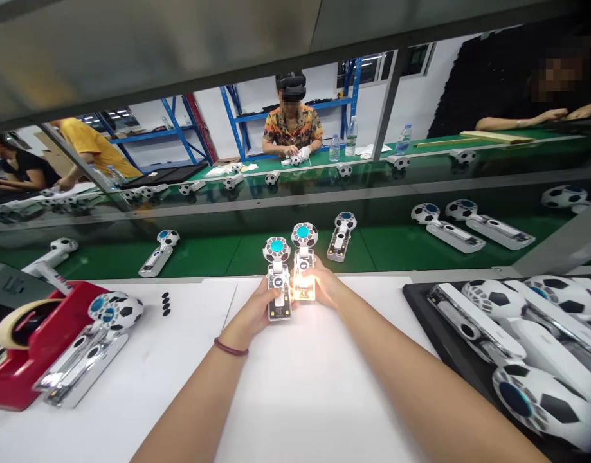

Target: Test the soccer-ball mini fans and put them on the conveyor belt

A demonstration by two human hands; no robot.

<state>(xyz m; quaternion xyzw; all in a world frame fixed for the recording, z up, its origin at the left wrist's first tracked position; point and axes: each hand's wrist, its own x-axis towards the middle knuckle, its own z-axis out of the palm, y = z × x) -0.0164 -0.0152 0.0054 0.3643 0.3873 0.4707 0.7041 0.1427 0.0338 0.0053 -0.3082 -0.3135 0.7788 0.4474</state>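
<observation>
Left hand (257,310) fingers clamped on left fan (278,278), centre frame, at far edge of white bench (295,386). Right hand (325,289) fingers clamped on right fan (303,263), its handle lit, glowing orange. Fans side by side, touching, heads pointing away toward green belt (227,254). Two more fans (90,344) lower left beside red tape dispenser (29,350). Black tray (444,341) of fans lower right. Other people upper frame across belt.
</observation>
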